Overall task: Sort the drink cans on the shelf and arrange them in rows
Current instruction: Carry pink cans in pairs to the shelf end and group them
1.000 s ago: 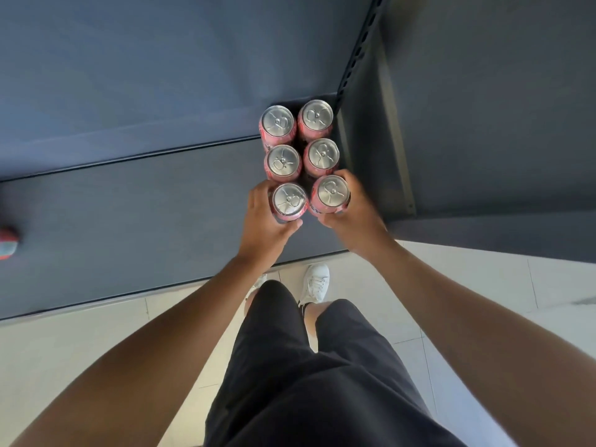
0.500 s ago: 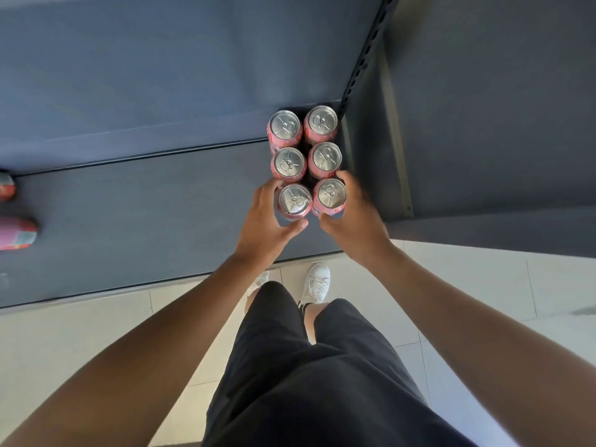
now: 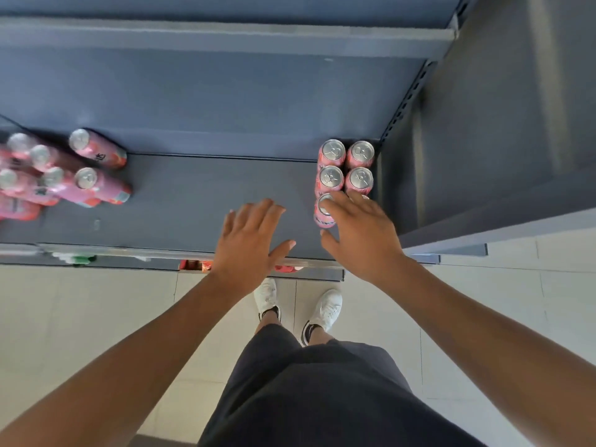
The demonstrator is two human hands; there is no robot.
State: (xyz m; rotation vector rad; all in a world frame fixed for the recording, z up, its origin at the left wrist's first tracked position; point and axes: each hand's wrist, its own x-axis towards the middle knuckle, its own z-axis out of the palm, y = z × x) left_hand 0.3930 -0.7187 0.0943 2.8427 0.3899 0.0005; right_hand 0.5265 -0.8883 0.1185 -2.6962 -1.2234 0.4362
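Several pink drink cans stand in two neat rows (image 3: 344,169) at the right end of the dark grey shelf (image 3: 206,201), against the shelf's side post. My right hand (image 3: 361,233) hovers spread over the two front cans (image 3: 323,214) and partly hides them; it grips nothing. My left hand (image 3: 250,240) is open with fingers spread, above bare shelf just left of the rows. A loose cluster of pink and purple cans (image 3: 64,175) stands unsorted at the shelf's left end, blurred.
The upper shelf board (image 3: 225,37) overhangs at the top. A perforated upright post (image 3: 406,101) and side panel close off the right. Red items (image 3: 193,265) show on a lower shelf under the front edge. My white shoes (image 3: 267,298) stand on pale floor tiles.
Both hands have let go of the two front cans and pulled back with fingers spread. The view has swung left and back, bringing the unsorted cluster at the left into sight.
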